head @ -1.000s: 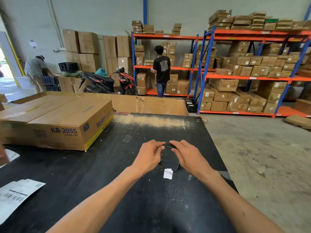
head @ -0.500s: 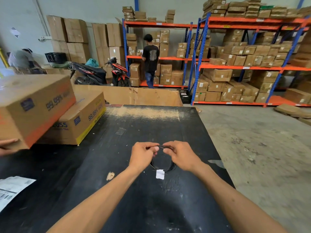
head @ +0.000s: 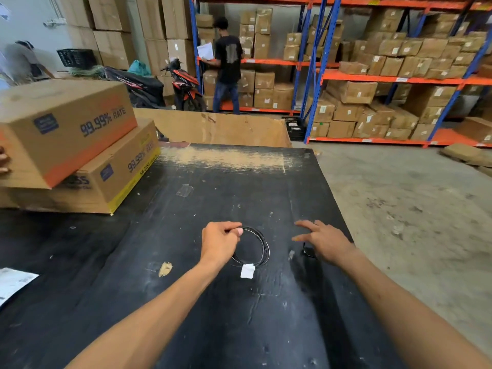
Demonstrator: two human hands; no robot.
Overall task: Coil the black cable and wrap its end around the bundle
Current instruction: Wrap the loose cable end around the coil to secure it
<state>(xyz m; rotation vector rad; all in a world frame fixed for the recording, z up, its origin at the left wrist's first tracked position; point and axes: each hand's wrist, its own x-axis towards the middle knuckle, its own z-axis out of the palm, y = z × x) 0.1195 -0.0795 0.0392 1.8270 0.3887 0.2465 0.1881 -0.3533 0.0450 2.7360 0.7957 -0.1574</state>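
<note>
The black cable [head: 263, 247] forms a small round coil just above the black table [head: 213, 315], with a white tag [head: 247, 270] hanging at its near side. My left hand [head: 219, 242] is shut on the coil's top left, thumb and fingers pinching the strands. My right hand [head: 323, 241] is off the coil to the right, fingers spread, holding nothing. A short dark piece [head: 307, 251] shows under its palm; I cannot tell what it is.
Two cardboard boxes [head: 87, 166] sit stacked at the table's left, the upper one tilted and held by another person's hand [head: 3, 161]. Papers [head: 13, 283] lie at the left edge. A cardboard sheet [head: 213, 127] borders the far edge. Concrete floor and shelving lie right.
My right hand let go of the coil and moved away to the right with its fingers opening. The left hand keeps its pinch. The upper box came down onto the lower one.
</note>
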